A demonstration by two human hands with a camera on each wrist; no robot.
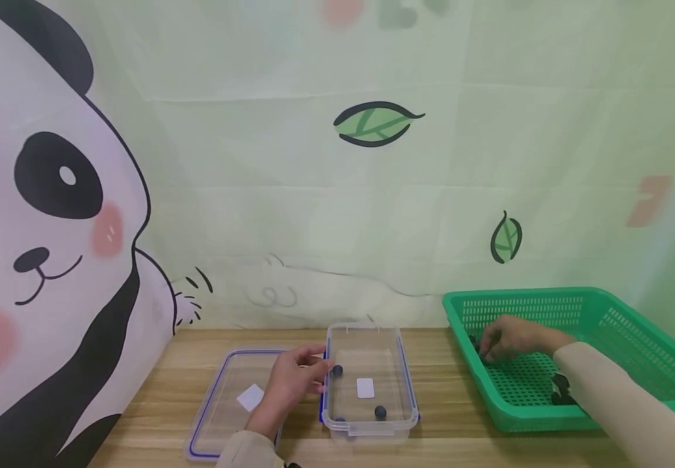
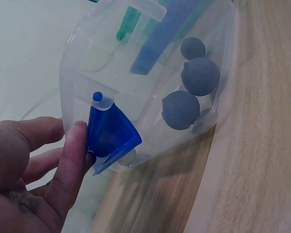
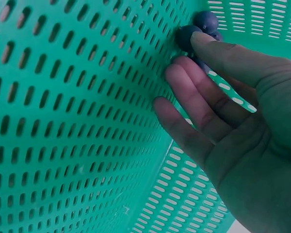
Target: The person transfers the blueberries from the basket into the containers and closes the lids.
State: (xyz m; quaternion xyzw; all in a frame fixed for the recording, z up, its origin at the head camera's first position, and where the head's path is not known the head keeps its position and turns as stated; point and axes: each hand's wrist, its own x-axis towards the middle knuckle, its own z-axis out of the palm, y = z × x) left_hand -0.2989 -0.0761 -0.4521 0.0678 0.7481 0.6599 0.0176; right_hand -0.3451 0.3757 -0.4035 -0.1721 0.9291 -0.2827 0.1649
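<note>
The right hand (image 1: 510, 337) is inside the green basket (image 1: 525, 290), and its thumb touches a dark blue berry (image 3: 185, 39); the forefinger is hidden there, so one cannot tell if the hand grasps it. Some more berries (image 3: 206, 21) lie just beyond this thumb. The left hand (image 1: 293, 378) is not clenched: its fingers, only a little bent, touch the clear box (image 1: 372, 428) beside the blue latch (image 2: 111, 133). To the right of this hand, loose berries (image 2: 181, 110) lie in the box; to its left, the lid (image 1: 214, 422) lies on the surface (image 1: 150, 416). The berry is probably light, smooth and quick to roll, perhaps easily bruised, so it is better held gently around its middle. The box seems light and rather stiff, best steadied by its side wall
</note>
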